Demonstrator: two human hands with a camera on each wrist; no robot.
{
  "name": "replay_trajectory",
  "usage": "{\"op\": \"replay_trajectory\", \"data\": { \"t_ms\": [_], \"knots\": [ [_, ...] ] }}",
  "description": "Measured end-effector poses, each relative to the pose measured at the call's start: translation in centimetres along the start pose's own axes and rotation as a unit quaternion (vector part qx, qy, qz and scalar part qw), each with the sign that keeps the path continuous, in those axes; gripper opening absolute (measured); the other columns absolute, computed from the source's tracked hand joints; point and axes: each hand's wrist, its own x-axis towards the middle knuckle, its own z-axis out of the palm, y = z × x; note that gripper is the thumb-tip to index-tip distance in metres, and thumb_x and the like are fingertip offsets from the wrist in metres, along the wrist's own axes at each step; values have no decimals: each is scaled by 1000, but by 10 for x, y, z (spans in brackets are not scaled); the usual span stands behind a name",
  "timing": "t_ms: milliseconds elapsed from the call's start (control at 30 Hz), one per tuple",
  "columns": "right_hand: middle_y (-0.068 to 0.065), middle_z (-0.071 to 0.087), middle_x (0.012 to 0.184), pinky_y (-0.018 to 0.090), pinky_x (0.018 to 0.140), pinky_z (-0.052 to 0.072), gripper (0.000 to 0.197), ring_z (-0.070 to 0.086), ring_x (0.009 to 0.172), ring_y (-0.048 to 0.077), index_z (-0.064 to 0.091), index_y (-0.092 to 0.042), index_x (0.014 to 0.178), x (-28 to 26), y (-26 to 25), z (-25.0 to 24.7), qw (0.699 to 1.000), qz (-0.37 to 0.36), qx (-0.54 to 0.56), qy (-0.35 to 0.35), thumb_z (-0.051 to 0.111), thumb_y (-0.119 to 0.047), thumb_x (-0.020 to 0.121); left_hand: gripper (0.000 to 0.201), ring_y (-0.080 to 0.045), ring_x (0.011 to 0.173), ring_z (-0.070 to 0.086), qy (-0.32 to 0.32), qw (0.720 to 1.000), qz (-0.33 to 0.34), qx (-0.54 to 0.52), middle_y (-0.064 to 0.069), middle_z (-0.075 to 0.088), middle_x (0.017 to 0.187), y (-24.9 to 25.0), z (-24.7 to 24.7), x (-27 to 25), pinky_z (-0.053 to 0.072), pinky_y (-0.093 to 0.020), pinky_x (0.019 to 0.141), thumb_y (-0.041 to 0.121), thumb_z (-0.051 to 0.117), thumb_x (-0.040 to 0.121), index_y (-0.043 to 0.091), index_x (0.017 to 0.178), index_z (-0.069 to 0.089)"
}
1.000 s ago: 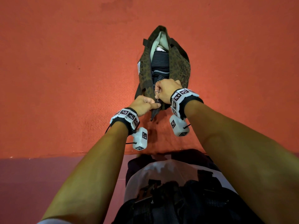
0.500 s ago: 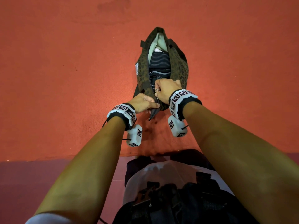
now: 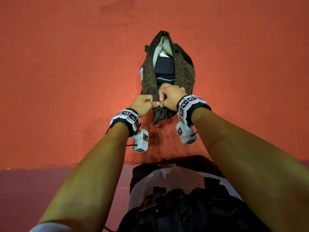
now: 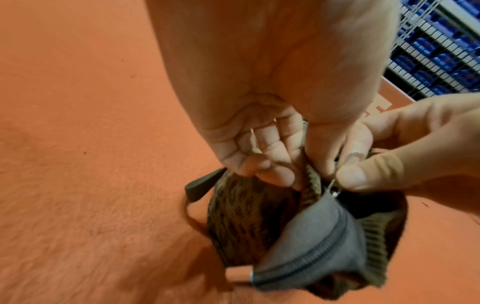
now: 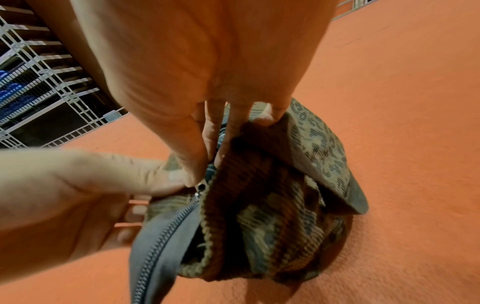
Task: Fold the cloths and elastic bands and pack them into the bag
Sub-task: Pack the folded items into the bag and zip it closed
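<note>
Head view shows us the leopard-patterned bag [image 3: 183, 72] lying on the orange surface [image 3: 66, 72], its mouth gaping along most of its length and pointing away from us. Inside we can see a dark striped cloth [image 3: 164, 69] and, beyond it at the far end, a pale cloth [image 3: 163, 47]. Both hands meet at the near end of the bag, where the grey zipper tape [image 4: 306, 251] sticks out towards us. Our left hand [image 3: 144, 104] is curled, with thumb and fingers pinching the bag's left edge right beside the zip; from the left wrist camera we see the fingertips [image 4: 275, 174] bunched on the ribbed fabric. Our right hand [image 3: 170, 96] is also curled, thumb and forefinger pinched together at the small metal zipper pull [image 5: 200, 187], while the outer fingers press into the bag's right-hand rim. The closed teeth run only along the short grey tail nearest us; past the slider the bag stands open. A ring shows on one finger of the right hand. Both wrists wear white bands with black square markers [image 3: 127, 116]. In the wrist views a white wire rack [image 5: 39, 82] holding blue items stands in the background past the edge of the surface.
</note>
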Motion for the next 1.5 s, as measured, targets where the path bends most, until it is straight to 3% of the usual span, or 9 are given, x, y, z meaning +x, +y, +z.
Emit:
{"op": "replay_trajectory", "data": {
  "t_ms": [100,267,500,667,833,1000,1133,1300,1500],
  "knots": [
    [-12,59,110,38,95,31,12,57,101,15,68,-16,84,1,1,-1,1000,10,3,-13,76,-16,75,48,-21,64,34,-24,999,25,10,1,35,55,9,-3,1,30,-33,66,12,73,81,22,53,35],
    [-1,67,100,39,97,32,8,56,101,21,59,-21,81,0,0,-7,998,24,-29,-51,61,-15,85,52,-16,57,29,-48,998,35,11,4,30,54,9,1,6,27,-29,58,4,69,85,21,53,32],
    [-2,63,88,37,89,33,20,56,89,24,43,-23,74,-6,15,4,998,42,-9,-34,59,-14,83,34,-15,60,66,-49,998,-17,23,-2,59,62,7,19,-2,46,-23,50,10,66,93,15,68,43],
    [-8,67,84,35,93,34,15,58,87,19,50,-22,75,-11,23,10,997,53,50,-7,63,-18,81,37,-22,61,70,-66,992,-19,102,-4,65,66,15,26,-5,52,-28,50,32,83,78,14,80,50],
    [-11,61,72,33,86,42,19,59,81,16,53,-22,72,-8,24,4,993,55,103,11,70,-17,79,41,-20,47,63,-50,993,6,108,-9,64,65,11,29,-8,48,-27,45,24,80,82,16,86,40],
    [-15,61,68,32,88,38,16,55,74,7,54,-21,75,-6,22,3,996,30,87,19,67,-12,80,40,-13,46,52,-62,996,-6,65,4,49,52,5,27,-3,51,-41,66,13,79,83,18,82,39],
    [-5,65,82,32,85,31,16,58,83,18,52,-18,78,-7,17,2,999,11,40,33,67,-17,82,39,-8,43,49,-77,996,-9,35,8,45,47,3,27,-4,51,-46,76,8,74,86,18,84,36],
    [-6,61,79,34,90,32,27,57,81,21,40,-21,70,-9,16,4,999,17,4,34,63,-13,82,37,-9,48,54,-94,993,-18,69,9,46,52,4,28,-7,54,-55,83,15,75,87,19,83,38],
    [-8,54,71,33,87,27,30,55,80,21,36,-24,67,-5,14,0,998,28,-22,48,58,-11,82,36,-15,56,60,-118,989,-16,89,11,48,51,8,25,-6,49,-41,73,17,75,87,18,83,39]
  ]
}}
